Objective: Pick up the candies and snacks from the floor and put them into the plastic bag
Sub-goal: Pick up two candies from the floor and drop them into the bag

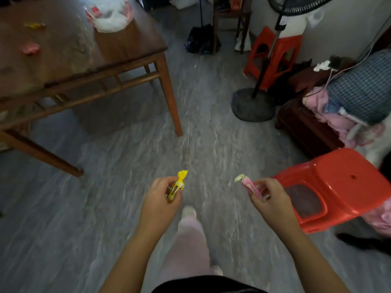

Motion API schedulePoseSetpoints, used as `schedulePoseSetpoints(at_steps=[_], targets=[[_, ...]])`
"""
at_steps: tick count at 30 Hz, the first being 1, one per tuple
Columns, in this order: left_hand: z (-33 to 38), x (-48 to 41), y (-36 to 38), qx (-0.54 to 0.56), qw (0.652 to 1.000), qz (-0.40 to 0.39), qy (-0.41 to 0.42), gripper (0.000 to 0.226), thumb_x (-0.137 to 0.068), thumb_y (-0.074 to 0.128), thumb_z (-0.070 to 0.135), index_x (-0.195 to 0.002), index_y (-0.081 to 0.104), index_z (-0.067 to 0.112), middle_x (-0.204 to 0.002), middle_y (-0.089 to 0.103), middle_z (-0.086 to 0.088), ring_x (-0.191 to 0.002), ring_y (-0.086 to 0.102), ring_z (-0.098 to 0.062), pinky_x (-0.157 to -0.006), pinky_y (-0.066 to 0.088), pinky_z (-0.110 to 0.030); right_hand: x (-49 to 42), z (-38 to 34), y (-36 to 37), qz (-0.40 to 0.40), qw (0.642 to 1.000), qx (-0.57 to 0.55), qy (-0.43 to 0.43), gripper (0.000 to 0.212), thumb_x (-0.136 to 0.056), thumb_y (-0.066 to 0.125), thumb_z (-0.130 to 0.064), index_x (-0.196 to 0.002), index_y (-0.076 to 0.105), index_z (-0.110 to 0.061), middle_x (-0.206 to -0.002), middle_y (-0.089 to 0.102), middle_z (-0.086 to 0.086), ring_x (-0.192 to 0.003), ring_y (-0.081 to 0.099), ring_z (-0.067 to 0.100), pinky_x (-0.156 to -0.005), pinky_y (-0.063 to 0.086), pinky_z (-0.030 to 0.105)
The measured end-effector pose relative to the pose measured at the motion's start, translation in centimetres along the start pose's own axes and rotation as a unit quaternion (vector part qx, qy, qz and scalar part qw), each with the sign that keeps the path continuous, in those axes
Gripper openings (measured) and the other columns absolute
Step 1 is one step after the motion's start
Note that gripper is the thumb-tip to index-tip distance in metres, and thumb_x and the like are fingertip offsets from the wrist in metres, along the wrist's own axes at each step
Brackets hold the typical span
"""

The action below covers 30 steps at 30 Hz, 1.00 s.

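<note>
From the head camera, the left hand [161, 192] has its fingers [169, 182] curled tight around a yellow twist-wrapped candy [176, 187], held above the grey marbled floor [118, 157]. The right hand [269, 197] pinches a pink wrapped candy [250, 186] beside a red plastic stool [338, 187]. The white and pink plastic bag [110, 14] sits on the brown wooden surface [63, 56], far left, near a small yellow candy [35, 25] and a pink wrapper [30, 48].

One head-worn wide-angle view looks forward and steeply down from standing height at the grey floor [127, 208], both forearms reaching in from the bottom edge, a wooden table [63, 60] far left, straight lines bowed
</note>
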State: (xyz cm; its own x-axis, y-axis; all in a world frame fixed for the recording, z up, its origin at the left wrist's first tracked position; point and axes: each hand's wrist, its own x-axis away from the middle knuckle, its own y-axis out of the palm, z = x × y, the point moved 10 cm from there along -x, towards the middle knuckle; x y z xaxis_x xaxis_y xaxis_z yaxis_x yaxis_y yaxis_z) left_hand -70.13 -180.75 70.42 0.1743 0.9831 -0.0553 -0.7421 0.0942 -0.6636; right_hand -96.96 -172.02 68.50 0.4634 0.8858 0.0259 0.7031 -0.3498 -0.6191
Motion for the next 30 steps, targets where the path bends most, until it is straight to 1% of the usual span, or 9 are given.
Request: schedulePoseSetpoints(at_steps=[3,5,8,12,16,19,23,27,30], targets=[[-0.3,-8.0,1.5,0.019,1.0,0.003,-0.002,0.021,-0.075,0.068,0.002,-0.091,0.064,0.014,-0.08,0.056,0.002,-0.07,0.05,0.009,-0.06,0.034,-0.004,-8.2,-1.0,1.6,0.007,1.0,0.003,-0.005,0.019,-0.072,0.072,-0.009,-0.075,0.056,-0.019,-0.072,0.052,-0.007,-0.066,0.052,0.006,-0.058,0.035,0.007],[0.0,-14.0,2.1,0.035,0.999,0.001,0.005,0.02,-0.075,0.068,0.001,-0.09,0.064,0.013,-0.079,0.054,0.007,-0.071,0.05,0.01,-0.061,0.033,-0.002,-13.8,-2.3,3.1,0.005,1.0,0.017,-0.009,0.019,-0.072,0.073,-0.01,-0.077,0.057,-0.019,-0.072,0.05,-0.009,-0.066,0.051,0.005,-0.057,0.034,0.01],[0.8,-23.3,1.6,0.043,0.999,0.016,0.021,0.021,-0.074,0.068,-0.001,-0.091,0.065,0.011,-0.078,0.051,0.013,-0.072,0.05,0.01,-0.063,0.033,-0.002,-22.2,-5.2,4.9,-0.007,1.0,0.021,-0.015,0.019,-0.073,0.071,-0.013,-0.077,0.055,-0.022,-0.074,0.052,-0.004,-0.065,0.051,0.004,-0.056,0.034,0.011],[1.9,-34.2,0.9,0.037,0.998,0.036,0.046,0.02,-0.073,0.068,0.003,-0.09,0.064,0.014,-0.079,0.053,0.01,-0.072,0.05,0.007,-0.064,0.034,-0.005,-32.5,-8.9,6.3,-0.003,0.999,0.015,-0.044,0.014,-0.075,0.071,-0.017,-0.078,0.057,-0.02,-0.075,0.053,-0.003,-0.067,0.053,0.004,-0.058,0.038,0.008],[2.4,-42.2,2.4,0.067,0.997,0.044,0.004,0.024,-0.074,0.068,0.002,-0.087,0.063,0.022,-0.078,0.055,0.007,-0.068,0.05,0.008,-0.059,0.036,-0.008,-40.6,-8.9,7.0,-0.012,1.0,-0.021,-0.009,0.015,-0.076,0.07,-0.023,-0.074,0.056,-0.026,-0.076,0.057,-0.005,-0.067,0.056,0.008,-0.059,0.04,0.01],[2.5,-47.9,4.4,0.087,0.995,0.042,-0.025,0.029,-0.074,0.068,0.0,-0.083,0.06,0.026,-0.077,0.058,0.007,-0.067,0.051,0.007,-0.057,0.036,-0.007,-47.1,-7.9,7.5,-0.023,1.0,-0.021,0.003,0.012,-0.076,0.07,-0.02,-0.077,0.058,-0.022,-0.077,0.059,-0.001,-0.068,0.056,0.009,-0.06,0.041,0.011],[2.9,-57.0,6.3,0.05,0.995,0.075,-0.036,0.023,-0.074,0.068,0.002,-0.086,0.063,0.021,-0.081,0.062,-0.002,-0.07,0.053,-0.001,-0.057,0.036,-0.009,-58.1,-8.9,8.4,-0.049,0.998,-0.014,-0.046,0.013,-0.076,0.07,-0.017,-0.08,0.058,-0.019,-0.08,0.056,0.002,-0.068,0.054,0.008,-0.058,0.042,0.01],[5.8,-65.0,7.2,0.047,0.993,0.1,-0.041,0.02,-0.075,0.067,0.003,-0.089,0.063,0.018,-0.082,0.061,-0.005,-0.071,0.052,-0.01,-0.063,0.04,-0.019,-68.6,-12.1,9.1,-0.095,0.991,-0.029,-0.089,0.012,-0.077,0.068,-0.02,-0.083,0.058,-0.019,-0.082,0.056,0.001,-0.069,0.054,0.008,-0.058,0.042,0.013],[6.7,-69.3,7.0,0.043,0.99,0.125,-0.05,0.021,-0.076,0.067,0.004,-0.091,0.063,0.018,-0.083,0.06,-0.003,-0.075,0.052,-0.007,-0.063,0.037,-0.011,-75.1,-14.7,10.9,-0.132,0.984,-0.061,-0.107,0.011,-0.078,0.067,-0.022,-0.084,0.058,-0.019,-0.084,0.058,0.004,-0.07,0.055,0.013,-0.058,0.043,0.015]])
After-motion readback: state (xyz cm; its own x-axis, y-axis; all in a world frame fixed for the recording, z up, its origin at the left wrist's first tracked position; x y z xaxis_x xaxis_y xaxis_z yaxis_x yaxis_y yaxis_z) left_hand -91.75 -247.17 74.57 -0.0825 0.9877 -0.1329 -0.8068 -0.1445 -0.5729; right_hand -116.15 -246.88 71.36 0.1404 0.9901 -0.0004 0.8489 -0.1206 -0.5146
